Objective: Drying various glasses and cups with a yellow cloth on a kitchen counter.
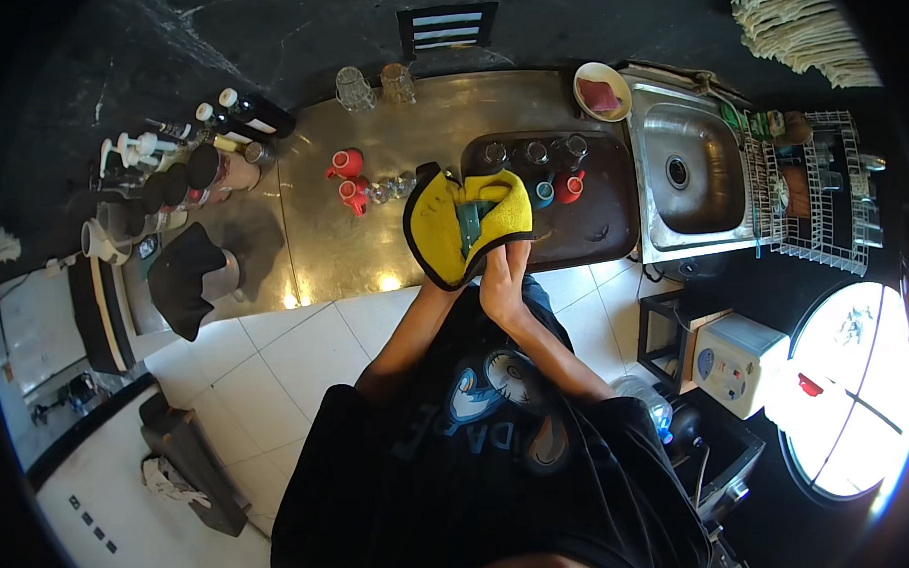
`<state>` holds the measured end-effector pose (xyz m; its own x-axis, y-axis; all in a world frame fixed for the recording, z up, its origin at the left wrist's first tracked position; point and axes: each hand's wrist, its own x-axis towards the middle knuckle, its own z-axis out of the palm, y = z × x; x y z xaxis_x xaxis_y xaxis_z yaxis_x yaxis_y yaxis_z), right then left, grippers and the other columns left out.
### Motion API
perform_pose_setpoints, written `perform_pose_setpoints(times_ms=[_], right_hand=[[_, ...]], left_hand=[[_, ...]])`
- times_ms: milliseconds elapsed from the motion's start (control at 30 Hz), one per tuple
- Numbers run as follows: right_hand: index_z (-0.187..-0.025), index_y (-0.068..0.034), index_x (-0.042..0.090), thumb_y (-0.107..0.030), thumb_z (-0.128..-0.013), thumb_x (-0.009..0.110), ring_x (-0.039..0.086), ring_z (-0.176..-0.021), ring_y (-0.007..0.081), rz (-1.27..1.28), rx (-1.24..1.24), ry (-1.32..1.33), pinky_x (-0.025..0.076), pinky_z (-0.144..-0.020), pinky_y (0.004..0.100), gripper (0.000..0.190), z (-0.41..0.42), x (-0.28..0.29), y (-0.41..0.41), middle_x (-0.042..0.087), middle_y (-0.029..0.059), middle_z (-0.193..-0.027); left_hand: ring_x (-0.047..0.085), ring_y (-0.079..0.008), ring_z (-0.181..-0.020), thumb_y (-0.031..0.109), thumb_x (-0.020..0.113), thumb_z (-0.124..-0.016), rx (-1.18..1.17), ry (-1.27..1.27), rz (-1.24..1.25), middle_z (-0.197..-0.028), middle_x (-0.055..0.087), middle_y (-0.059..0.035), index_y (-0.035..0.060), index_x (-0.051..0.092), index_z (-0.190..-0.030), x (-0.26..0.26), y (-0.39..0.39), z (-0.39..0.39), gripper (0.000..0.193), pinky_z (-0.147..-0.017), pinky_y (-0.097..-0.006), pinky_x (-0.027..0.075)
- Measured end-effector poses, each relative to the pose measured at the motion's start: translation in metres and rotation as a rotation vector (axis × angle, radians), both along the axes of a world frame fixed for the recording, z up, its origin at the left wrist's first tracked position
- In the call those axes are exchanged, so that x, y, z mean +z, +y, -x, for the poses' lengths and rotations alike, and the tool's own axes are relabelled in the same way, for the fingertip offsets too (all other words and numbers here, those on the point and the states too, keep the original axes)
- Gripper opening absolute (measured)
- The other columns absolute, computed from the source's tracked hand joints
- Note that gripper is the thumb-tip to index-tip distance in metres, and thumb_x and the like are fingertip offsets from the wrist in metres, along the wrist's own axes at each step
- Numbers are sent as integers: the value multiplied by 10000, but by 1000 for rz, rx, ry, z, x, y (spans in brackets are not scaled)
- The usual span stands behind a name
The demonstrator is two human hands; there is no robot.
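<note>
Both my hands hold a yellow cloth with a black border (434, 225) above the front of the steel counter. A teal see-through piece, apparently glassware (469, 227), sits in its folds. My right hand (505, 278) grips the cloth's lower right side, fingers pointing up into it. My left hand (446, 290) is mostly hidden under the cloth, with only the wrist area showing. Beside the cloth lies a dark brown tray (595, 238), bearing several clear glasses (536, 153), a blue cup (543, 194) and a red cup (569, 187).
On the steel counter (333, 258), two red cups (347, 164) stand near small clear glasses (391, 188). Two glass mugs (354, 89) are at the back. Bottles and jars (221, 172) line the left. Rightward are a bowl (619, 83), a sink (696, 200) and a wire rack (821, 234).
</note>
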<state>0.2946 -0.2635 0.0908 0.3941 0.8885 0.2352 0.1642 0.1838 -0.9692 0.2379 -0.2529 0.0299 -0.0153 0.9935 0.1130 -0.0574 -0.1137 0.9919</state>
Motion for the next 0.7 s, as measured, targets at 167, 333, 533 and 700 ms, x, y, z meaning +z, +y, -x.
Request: perform_pose_setpoints(times_ms=[167,333,533,700], right_hand=[[-844,27,600,-86,-751,565,590,-704,195,86,133,91,460,-670,309,150,-8,34,29,620,88,-757],[-733,57,610,-95,-742,605,555,-591,126,302,69,33,435,-565,278,152,-13,39,42,603,63,-640],[-841,47,603,-87,-780,593,567,-685,132,249,27,149,450,-633,272,148,5,12,43,619,74,-758],[-988,39,573,-64,-705,667,650,-789,234,305,614,-144,492,-722,320,316,7,5,35,655,151,-849]], left_hand=[[475,-161,-1111,152,557,-868,60,490,-222,-1189,501,-66,33,468,-1198,5,4,4,362,-897,-285,409],[449,-174,-1135,144,487,-922,131,-720,356,-1223,470,-67,39,405,-1272,25,-13,-12,374,-971,-300,356],[443,-185,-1155,188,507,-919,23,-575,174,-1234,470,-73,47,410,-1270,12,-19,18,390,-984,-318,354],[516,-160,-1063,261,478,-927,96,-817,456,-1164,516,-60,70,452,-1211,18,-11,58,343,-896,-302,436]])
